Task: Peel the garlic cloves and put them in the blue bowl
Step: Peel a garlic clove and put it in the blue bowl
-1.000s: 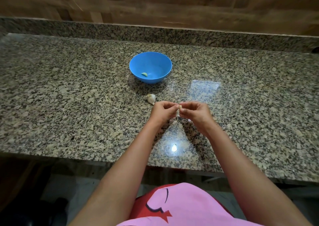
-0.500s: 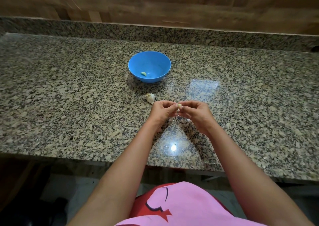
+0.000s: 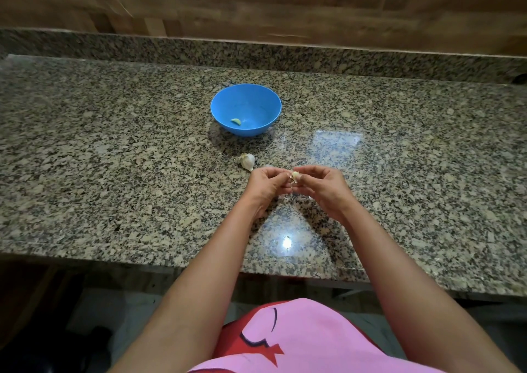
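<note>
Hands: your left hand and right hand are close together, just above the speckled grey stone bench. Both have curled fingers that pinch one small pale garlic clove between them.

Clove: it sits right between your two sets of fingertips, with thin dry skin hanging off it. It is too small to tell which way its long side points.

Bowl: the round blue plastic bowl stands on the bench, farther away from you and a bit to the left. Your left hand is nearer to it. One peeled yellow-green clove already lies inside.

Spare garlic: a white piece of garlic with its skin on lies on the bench between the bowl and your left hand, near your knuckles.

Change: since a moment ago your hands have stayed in the same spot, and more of the clove now shows between your fingertips.

Next: I think you must finish pulling off the skin, then reach forward and left.
</note>
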Available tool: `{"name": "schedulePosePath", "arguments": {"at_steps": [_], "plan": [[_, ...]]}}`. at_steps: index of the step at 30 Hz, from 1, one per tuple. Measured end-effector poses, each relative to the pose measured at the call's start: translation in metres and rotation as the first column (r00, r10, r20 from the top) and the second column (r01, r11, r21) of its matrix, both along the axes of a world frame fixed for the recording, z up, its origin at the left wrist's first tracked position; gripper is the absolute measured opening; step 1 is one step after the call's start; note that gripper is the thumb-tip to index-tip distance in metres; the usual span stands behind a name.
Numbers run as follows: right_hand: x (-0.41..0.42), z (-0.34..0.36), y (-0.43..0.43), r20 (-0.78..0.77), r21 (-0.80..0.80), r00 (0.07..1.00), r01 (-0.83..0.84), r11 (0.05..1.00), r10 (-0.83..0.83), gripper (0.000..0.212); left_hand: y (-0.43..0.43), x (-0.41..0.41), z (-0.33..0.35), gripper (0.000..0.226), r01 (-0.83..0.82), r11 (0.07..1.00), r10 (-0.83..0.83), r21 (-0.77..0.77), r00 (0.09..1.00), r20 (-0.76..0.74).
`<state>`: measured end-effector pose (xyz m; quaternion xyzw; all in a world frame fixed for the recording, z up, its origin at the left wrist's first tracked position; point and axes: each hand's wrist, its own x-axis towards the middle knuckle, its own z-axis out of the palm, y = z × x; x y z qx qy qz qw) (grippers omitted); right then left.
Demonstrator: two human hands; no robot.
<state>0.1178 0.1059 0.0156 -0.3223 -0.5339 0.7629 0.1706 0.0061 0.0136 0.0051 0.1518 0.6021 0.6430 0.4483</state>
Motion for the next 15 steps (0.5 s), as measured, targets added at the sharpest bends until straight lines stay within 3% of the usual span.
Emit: {"name": "schedulePosePath", "arguments": {"at_steps": [10,15], "plan": [[-0.0017,0.0039,0.0011,0.028,0.008,1.0,0.007,1.0,-0.008,0.019,-0.0008,-0.0012,0.0017,0.004,0.006,1.0,-0.006,0.008,1.0,-0.015],[-0.0016,0.0062,0.0005,-0.01,-0.041,0.999,0.047,0.998,-0.047,0.01,0.0005,-0.0028,0.0016,0.005,0.019,1.0,-0.019,0.004,1.0,0.004]]}}
